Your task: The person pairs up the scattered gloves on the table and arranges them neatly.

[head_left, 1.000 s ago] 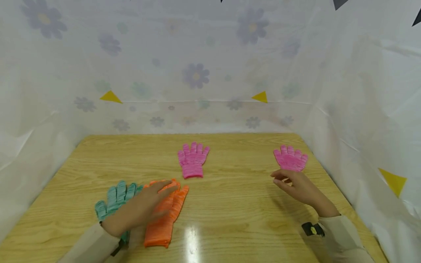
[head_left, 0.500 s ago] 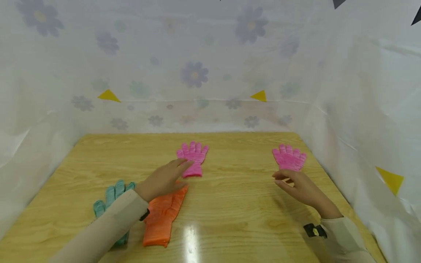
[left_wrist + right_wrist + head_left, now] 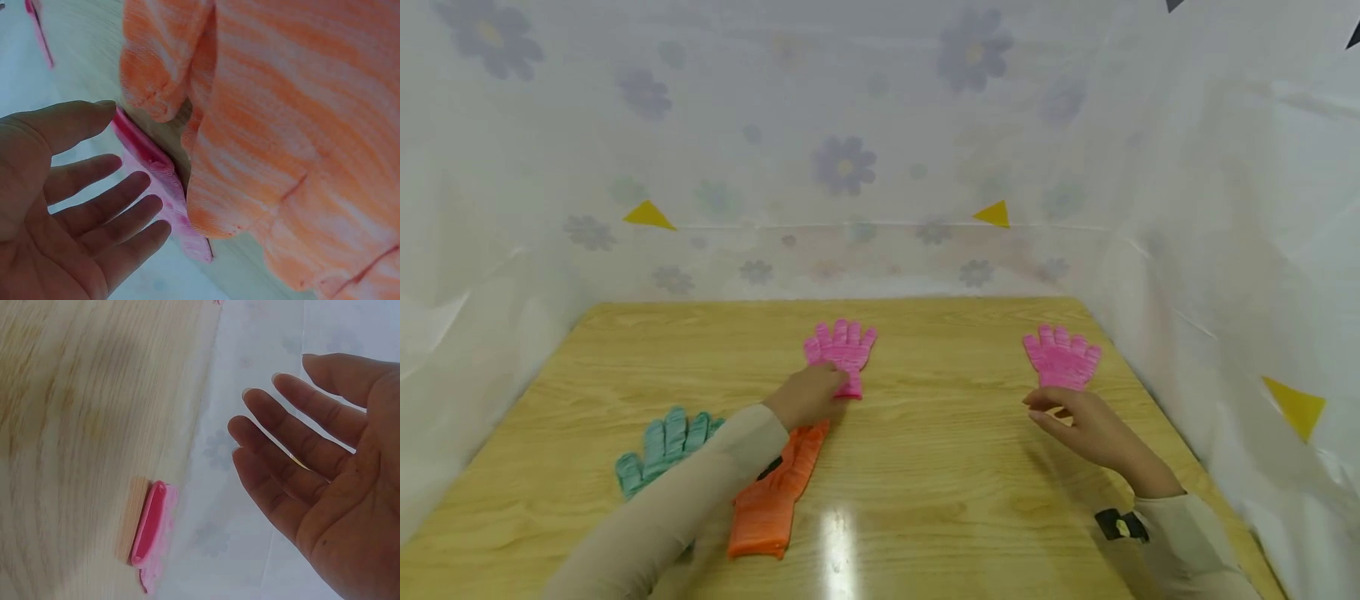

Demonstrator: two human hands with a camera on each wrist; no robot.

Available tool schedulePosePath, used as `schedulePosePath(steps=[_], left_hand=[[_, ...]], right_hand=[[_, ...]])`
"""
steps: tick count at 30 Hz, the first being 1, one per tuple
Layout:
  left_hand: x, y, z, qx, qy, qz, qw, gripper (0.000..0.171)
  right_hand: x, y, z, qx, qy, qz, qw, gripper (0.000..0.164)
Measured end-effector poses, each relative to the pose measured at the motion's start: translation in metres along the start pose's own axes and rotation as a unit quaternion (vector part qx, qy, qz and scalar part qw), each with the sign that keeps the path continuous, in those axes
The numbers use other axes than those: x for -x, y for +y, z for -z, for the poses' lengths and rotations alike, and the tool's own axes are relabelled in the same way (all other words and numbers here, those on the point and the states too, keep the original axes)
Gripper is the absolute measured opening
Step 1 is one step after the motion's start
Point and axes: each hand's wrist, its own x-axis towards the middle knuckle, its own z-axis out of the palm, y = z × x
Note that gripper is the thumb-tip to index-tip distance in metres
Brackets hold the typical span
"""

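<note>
My left hand (image 3: 808,393) reaches over the cuff of a pink knit glove (image 3: 841,343) that lies palm-down or palm-up with fingers spread toward the back wall. In the left wrist view its fingers (image 3: 103,206) are loosely bent and apart, the thumb tip overlapping the pink cuff, with nothing held. Below that arm lies an orange knit glove (image 3: 762,525), partly covered by the sleeve. A green knit glove (image 3: 666,442) sits to its left, also partly hidden. My right hand (image 3: 1086,425) hovers, fingers relaxed, just in front of a second pink glove (image 3: 1062,358).
The wooden table (image 3: 940,483) is bounded at the back and sides by white flower-patterned sheeting (image 3: 910,258). Yellow triangles (image 3: 1296,408) mark the sheeting. Both forearms cross the table's front part.
My left hand has moved forward and right, from over the orange glove to the cuff of the middle pink glove. My right hand has stayed almost still.
</note>
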Motion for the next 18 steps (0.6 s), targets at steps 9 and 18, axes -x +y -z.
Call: schedulePosePath(steps=[9,18], left_hand=[[-0.012,0.000,-0.007,-0.024,0.013,-0.015,0.9995,0.014],[-0.023,0.003,-0.010,-0.049,0.054,-0.007,0.9973,0.073]], right_hand=[[0.000,0.001,0.000,-0.003,0.006,0.005,1.000,0.020],[0.001,0.002,-0.004,-0.014,-0.005,-0.001,1.000,0.021]])
